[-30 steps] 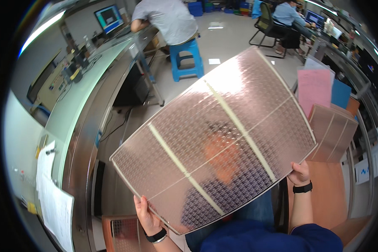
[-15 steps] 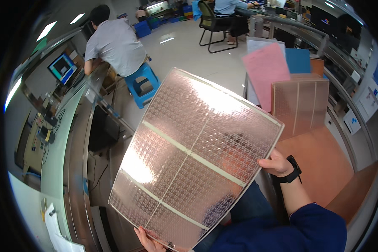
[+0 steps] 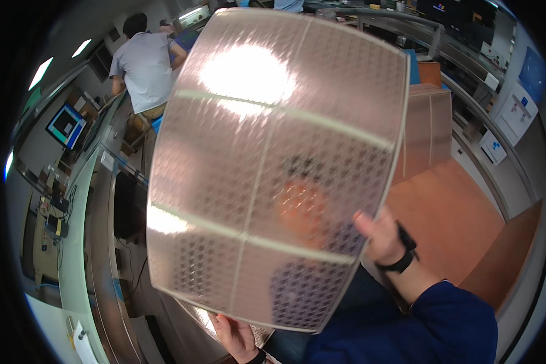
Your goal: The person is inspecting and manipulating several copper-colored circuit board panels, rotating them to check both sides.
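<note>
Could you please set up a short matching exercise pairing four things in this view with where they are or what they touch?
Things:
1. left hand
2. right hand
3. glossy patterned sheet
4. monitor

Places:
A. grips the sheet's right edge, black band at the wrist
B. far left, on the long bench
C. grips the sheet's bottom edge
D. held up in front of the camera, glare near its top

Pairs: 1-C, 2-A, 3-D, 4-B
</note>
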Tool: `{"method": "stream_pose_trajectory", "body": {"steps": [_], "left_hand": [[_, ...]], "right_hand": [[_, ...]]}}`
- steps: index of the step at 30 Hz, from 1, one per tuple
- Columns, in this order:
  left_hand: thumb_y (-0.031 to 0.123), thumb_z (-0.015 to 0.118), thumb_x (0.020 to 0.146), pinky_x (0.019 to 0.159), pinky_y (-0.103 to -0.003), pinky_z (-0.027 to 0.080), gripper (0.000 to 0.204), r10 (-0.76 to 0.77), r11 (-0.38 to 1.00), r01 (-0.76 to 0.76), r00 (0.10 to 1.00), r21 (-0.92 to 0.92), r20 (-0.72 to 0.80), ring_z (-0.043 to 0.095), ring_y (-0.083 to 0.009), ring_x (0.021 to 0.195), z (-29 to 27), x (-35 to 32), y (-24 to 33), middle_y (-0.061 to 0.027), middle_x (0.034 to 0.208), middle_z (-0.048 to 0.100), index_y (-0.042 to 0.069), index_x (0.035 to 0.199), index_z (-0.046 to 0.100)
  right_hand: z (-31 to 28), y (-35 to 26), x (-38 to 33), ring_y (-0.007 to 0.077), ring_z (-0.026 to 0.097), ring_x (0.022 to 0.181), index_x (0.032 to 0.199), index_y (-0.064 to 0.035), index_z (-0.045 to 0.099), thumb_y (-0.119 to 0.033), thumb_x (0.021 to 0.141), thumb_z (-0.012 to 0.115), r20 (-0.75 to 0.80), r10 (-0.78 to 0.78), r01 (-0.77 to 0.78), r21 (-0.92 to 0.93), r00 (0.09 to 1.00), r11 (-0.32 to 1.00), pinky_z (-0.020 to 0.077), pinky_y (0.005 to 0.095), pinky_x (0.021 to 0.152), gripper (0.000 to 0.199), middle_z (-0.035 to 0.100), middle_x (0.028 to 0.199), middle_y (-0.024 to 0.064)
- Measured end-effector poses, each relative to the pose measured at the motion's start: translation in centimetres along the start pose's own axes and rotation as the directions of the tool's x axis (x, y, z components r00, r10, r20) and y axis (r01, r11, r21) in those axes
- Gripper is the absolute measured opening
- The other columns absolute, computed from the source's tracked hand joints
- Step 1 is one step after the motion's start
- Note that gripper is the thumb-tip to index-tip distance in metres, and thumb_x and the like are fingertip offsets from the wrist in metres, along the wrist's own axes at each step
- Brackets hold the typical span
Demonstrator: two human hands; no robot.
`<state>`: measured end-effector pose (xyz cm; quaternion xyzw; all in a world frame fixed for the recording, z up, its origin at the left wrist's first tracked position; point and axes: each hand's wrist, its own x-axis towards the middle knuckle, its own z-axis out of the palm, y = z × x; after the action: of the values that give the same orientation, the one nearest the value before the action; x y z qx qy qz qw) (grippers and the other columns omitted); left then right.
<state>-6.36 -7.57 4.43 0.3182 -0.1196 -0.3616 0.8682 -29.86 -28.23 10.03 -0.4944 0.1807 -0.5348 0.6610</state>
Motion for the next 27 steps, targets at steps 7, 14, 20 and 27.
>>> {"method": "stream_pose_trajectory", "body": {"steps": [7,14,20,27], "left_hand": [[0.021,0.051,0.091,0.08,-0.033,0.053,0.052,-0.055,0.941,0.045,0.998,0.336,0.018,0.057,-0.0246,0.1,-0.2,0.7,0.3,-0.0178,0.12,0.05,0.004,0.135,0.029],[0.015,0.05,0.091,0.08,-0.03,0.053,0.041,0.013,0.925,0.045,0.988,0.376,-0.152,0.058,-0.0216,0.095,-2.2,1.0,1.5,-0.0154,0.113,0.053,0.002,0.128,0.037],[0.013,0.049,0.092,0.078,-0.03,0.053,0.036,0.046,0.941,0.012,0.986,0.338,-0.161,0.058,-0.0216,0.093,-3.0,1.4,1.8,-0.0148,0.11,0.054,0.001,0.125,0.041],[0.013,0.049,0.092,0.078,-0.03,0.052,0.035,0.082,0.937,-0.01,0.978,0.349,-0.193,0.058,-0.0208,0.092,-3.8,0.9,2.4,-0.0142,0.11,0.055,0.001,0.124,0.042]], "right_hand": [[-16.9,-10.4,-0.4,0.0185,0.055,0.1,0.121,0.0004,0.045,-0.015,0.089,0.051,-0.553,-0.385,0.313,-0.225,0.739,0.923,0.045,0.0326,0.085,0.035,0.055,0.111,0.009],[-31.2,-16.1,-6.3,0.0216,0.05,0.107,0.119,0.0047,0.046,-0.022,0.091,0.05,-0.733,-0.224,0.086,-0.221,0.642,0.971,0.0396,0.0342,0.091,0.039,0.051,0.118,0.0125],[-38.5,-12.4,-6.4,0.022,0.048,0.108,0.116,0.0024,0.049,-0.021,0.09,0.051,-0.89,-0.234,-0.233,-0.342,0.391,0.91,0.0374,0.0368,0.091,0.035,0.05,0.117,0.0103],[-32.5,-8.4,1.7,0.0327,0.044,0.119,0.139,-0.0044,0.02,-0.06,0.086,0.043,-0.861,-0.084,-0.218,-0.22,0.501,0.951,0.047,0.0404,0.09,0.08,0.032,0.139,0.0175]]}}
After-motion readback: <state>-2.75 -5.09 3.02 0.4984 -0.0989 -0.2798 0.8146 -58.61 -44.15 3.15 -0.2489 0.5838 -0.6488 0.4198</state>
